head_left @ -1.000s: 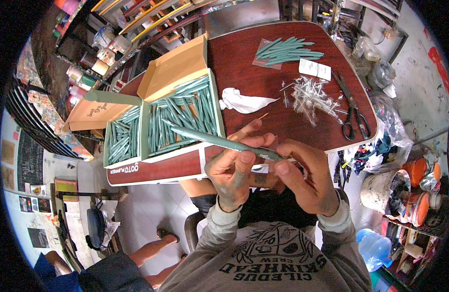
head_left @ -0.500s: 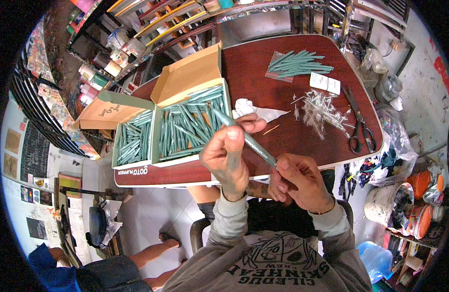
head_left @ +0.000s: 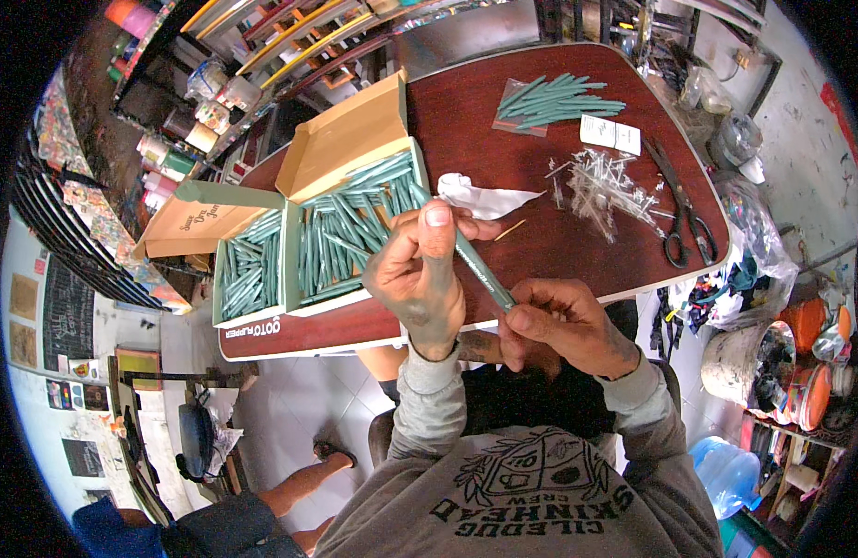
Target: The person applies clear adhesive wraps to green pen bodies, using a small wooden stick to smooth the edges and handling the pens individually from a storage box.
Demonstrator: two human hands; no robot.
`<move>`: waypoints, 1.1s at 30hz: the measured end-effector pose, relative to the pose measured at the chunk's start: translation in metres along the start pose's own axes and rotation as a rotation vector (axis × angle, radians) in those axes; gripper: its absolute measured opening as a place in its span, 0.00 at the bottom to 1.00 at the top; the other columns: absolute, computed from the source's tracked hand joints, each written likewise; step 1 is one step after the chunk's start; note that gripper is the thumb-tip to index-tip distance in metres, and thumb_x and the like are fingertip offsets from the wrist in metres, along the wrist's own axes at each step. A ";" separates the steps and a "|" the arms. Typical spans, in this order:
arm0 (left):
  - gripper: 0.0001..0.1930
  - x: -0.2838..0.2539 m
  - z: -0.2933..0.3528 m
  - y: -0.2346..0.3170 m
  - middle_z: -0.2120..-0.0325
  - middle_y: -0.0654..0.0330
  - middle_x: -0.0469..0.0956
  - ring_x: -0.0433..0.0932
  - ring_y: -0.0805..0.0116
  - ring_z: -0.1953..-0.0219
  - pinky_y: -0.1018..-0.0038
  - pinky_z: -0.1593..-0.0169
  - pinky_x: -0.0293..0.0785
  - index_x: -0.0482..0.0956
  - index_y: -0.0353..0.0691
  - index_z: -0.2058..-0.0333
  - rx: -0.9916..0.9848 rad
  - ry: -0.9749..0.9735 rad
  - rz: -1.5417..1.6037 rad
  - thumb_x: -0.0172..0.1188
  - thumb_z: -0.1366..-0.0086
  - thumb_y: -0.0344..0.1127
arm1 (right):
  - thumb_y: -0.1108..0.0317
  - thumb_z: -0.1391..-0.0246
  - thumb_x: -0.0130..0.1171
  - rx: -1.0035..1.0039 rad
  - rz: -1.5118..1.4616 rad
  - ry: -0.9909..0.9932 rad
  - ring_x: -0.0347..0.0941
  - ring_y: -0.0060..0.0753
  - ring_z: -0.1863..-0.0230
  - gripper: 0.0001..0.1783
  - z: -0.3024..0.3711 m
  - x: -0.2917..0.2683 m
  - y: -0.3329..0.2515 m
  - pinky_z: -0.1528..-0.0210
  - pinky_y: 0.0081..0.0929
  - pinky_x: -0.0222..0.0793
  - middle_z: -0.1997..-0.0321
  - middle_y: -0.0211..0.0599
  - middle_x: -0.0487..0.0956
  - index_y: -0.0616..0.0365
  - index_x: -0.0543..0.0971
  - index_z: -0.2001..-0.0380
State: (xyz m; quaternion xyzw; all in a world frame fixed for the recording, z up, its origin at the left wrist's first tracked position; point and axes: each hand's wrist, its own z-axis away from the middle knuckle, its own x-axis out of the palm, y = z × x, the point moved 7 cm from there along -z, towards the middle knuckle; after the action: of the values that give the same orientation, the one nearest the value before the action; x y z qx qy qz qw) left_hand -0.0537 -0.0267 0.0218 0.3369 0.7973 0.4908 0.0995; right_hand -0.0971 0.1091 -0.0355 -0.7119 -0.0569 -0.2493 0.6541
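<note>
A slim green pen-shaped stick (head_left: pixel 480 268) with pale print along its side slants between my hands, above the table's near edge. My left hand (head_left: pixel 418 279) is closed on its upper part, thumb up and pressed against it. The lower end is pinched by the thumb and fingers of my right hand (head_left: pixel 564 324), which hides the tip. Left of my hands, an open box (head_left: pixel 341 296) holds many similar green sticks, and a second open box (head_left: pixel 254 321) beside it is also full of them. Past my left fingers lies a crumpled white cloth or tissue (head_left: pixel 489 199), with a thin wooden stick (head_left: pixel 510 230) near it.
On the dark red table (head_left: pixel 457 112) lie more green sticks (head_left: pixel 564 100) on a clear bag, a white card (head_left: pixel 610 135), a pile of small clear pieces (head_left: pixel 615 191) and black scissors (head_left: pixel 675 209). Another person's leg (head_left: pixel 303 484) shows at lower left.
My view has shifted, so the table sits slightly higher. Both hands keep hold of the green stick, which now tilts a little more steeply.
</note>
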 end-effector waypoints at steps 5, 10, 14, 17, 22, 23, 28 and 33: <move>0.23 -0.002 0.001 -0.005 0.77 0.53 0.78 0.80 0.62 0.72 0.67 0.61 0.75 0.76 0.32 0.76 0.070 0.036 -0.018 0.53 0.27 0.45 | 0.60 0.33 0.54 -0.161 0.322 0.079 0.76 0.20 0.69 0.15 0.002 -0.008 -0.011 0.67 0.20 0.71 0.71 0.33 0.78 0.64 0.76 0.63; 0.22 -0.012 0.013 -0.010 0.73 0.50 0.80 0.80 0.63 0.71 0.67 0.62 0.76 0.77 0.31 0.75 0.088 0.030 0.052 0.55 0.29 0.45 | 0.59 0.32 0.52 -0.201 0.299 0.152 0.75 0.19 0.71 0.17 0.001 -0.030 -0.030 0.67 0.20 0.71 0.74 0.31 0.76 0.64 0.75 0.66; 0.11 -0.045 0.038 -0.049 0.70 0.53 0.84 0.80 0.71 0.67 0.70 0.56 0.74 0.83 0.34 0.62 -0.120 -0.357 -0.158 0.58 0.32 0.36 | 0.54 0.32 0.52 0.067 0.775 -0.034 0.69 0.17 0.78 0.20 -0.012 -0.075 -0.053 0.74 0.21 0.65 0.80 0.27 0.73 0.61 0.76 0.71; 0.14 -0.016 0.065 -0.054 0.70 0.58 0.85 0.77 0.79 0.71 0.81 0.67 0.72 0.81 0.31 0.53 -0.488 -0.613 0.113 0.58 0.29 0.36 | 0.54 0.33 0.53 0.098 0.790 -0.216 0.66 0.15 0.81 0.21 -0.028 -0.091 -0.057 0.79 0.20 0.61 0.82 0.25 0.71 0.60 0.76 0.73; 0.16 -0.001 0.089 -0.075 0.69 0.60 0.84 0.73 0.82 0.75 0.84 0.72 0.69 0.79 0.33 0.50 -0.714 -0.600 0.112 0.58 0.29 0.40 | 0.49 0.31 0.47 0.141 0.679 -0.224 0.71 0.20 0.79 0.26 -0.048 -0.113 -0.066 0.77 0.21 0.66 0.77 0.29 0.76 0.62 0.79 0.69; 0.17 0.002 0.088 -0.078 0.69 0.60 0.84 0.73 0.81 0.75 0.83 0.72 0.69 0.79 0.33 0.50 -0.701 -0.583 0.112 0.57 0.29 0.40 | 0.47 0.30 0.45 0.131 0.618 -0.147 0.73 0.21 0.78 0.28 -0.048 -0.119 -0.070 0.76 0.22 0.67 0.76 0.31 0.77 0.62 0.79 0.68; 0.17 0.010 0.087 -0.083 0.68 0.60 0.83 0.74 0.81 0.72 0.82 0.70 0.69 0.79 0.33 0.50 -0.662 -0.529 0.141 0.57 0.28 0.41 | 0.48 0.28 0.40 -0.067 0.523 0.163 0.77 0.26 0.71 0.29 -0.034 -0.133 -0.066 0.65 0.26 0.73 0.71 0.35 0.79 0.62 0.79 0.65; 0.17 0.008 0.084 -0.079 0.70 0.61 0.82 0.75 0.79 0.70 0.82 0.68 0.70 0.80 0.32 0.50 -0.648 -0.505 0.097 0.57 0.29 0.40 | 0.53 0.29 0.47 -0.256 0.640 0.284 0.75 0.20 0.66 0.22 -0.026 -0.108 -0.061 0.62 0.24 0.72 0.67 0.33 0.80 0.63 0.79 0.62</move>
State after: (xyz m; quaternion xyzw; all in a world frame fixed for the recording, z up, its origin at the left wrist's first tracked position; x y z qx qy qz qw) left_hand -0.0531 0.0157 -0.0861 0.4349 0.5352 0.6227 0.3696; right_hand -0.2233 0.1190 -0.0267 -0.7279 0.2916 -0.1336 0.6061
